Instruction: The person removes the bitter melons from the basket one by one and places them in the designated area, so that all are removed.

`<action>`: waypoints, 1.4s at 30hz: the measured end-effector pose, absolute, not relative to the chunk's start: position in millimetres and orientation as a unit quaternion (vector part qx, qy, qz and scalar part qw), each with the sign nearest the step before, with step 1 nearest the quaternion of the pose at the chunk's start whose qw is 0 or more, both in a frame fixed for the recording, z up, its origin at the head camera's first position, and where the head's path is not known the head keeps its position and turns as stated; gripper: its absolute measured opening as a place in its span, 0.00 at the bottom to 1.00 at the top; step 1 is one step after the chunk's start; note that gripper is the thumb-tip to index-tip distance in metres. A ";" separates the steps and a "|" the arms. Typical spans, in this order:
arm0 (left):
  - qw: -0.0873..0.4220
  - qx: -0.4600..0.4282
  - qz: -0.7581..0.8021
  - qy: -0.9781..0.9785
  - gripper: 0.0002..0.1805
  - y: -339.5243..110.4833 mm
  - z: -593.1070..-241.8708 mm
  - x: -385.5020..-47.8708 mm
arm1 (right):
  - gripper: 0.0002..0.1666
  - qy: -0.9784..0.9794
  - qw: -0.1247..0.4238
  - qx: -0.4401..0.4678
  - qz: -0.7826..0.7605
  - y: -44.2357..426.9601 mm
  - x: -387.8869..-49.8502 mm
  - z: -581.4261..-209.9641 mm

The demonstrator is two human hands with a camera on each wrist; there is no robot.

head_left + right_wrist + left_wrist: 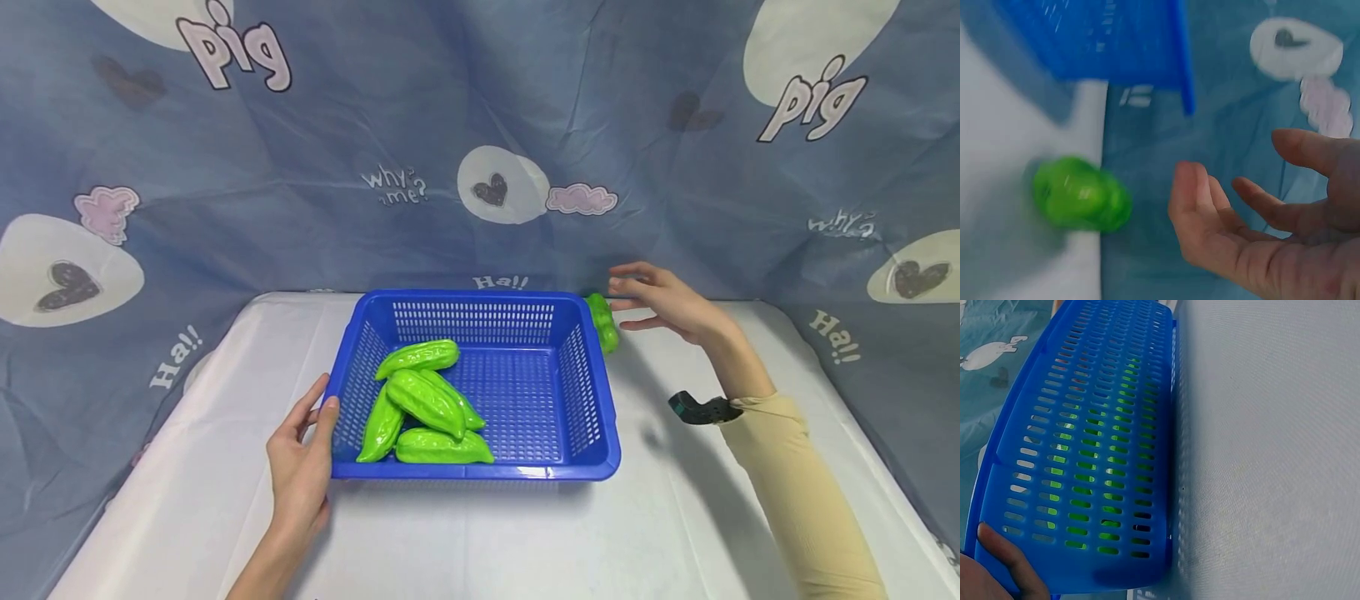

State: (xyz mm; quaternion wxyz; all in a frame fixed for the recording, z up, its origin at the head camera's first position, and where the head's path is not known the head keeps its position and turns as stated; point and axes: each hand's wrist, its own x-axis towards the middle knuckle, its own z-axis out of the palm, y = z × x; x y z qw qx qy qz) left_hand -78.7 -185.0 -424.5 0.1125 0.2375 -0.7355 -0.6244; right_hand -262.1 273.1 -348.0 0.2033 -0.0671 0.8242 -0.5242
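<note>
A blue plastic basket (480, 472) with slotted walls stands on the white table. Several glossy green peppers (427, 402) lie heaped in its left half. My left hand (298, 462) grips the basket's left edge; in the left wrist view, a finger (1013, 559) lies against the outer wall. Just beyond the right side sits another green pepper (604, 327), partly hidden by the rim. My right hand (667, 307) hovers beside that pepper with fingers spread and nothing in them. The right wrist view shows a gap between this hand (1260, 231) and the blurred pepper (1082, 194).
White cloth (465, 542) covers the table. Behind it hangs a blue-grey printed sheet (420, 100), which also runs along both sides. A dark wristband (701, 408) sits at the right sleeve's cuff.
</note>
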 end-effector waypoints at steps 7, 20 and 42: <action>0.112 0.237 -0.624 -0.736 0.25 -185.3 -424.6 -78.4 | 0.38 0.829 0.208 -0.107 -0.509 241.0 -249.9 -330.9; 0.111 0.231 -0.633 -0.730 0.25 -184.9 -423.3 -77.3 | 0.32 0.826 0.243 -0.183 -0.475 188.7 -226.9 -319.7; 0.114 0.230 -0.636 -0.728 0.25 -184.3 -423.7 -78.0 | 0.30 0.817 0.297 -0.244 -0.430 122.3 -211.6 -326.8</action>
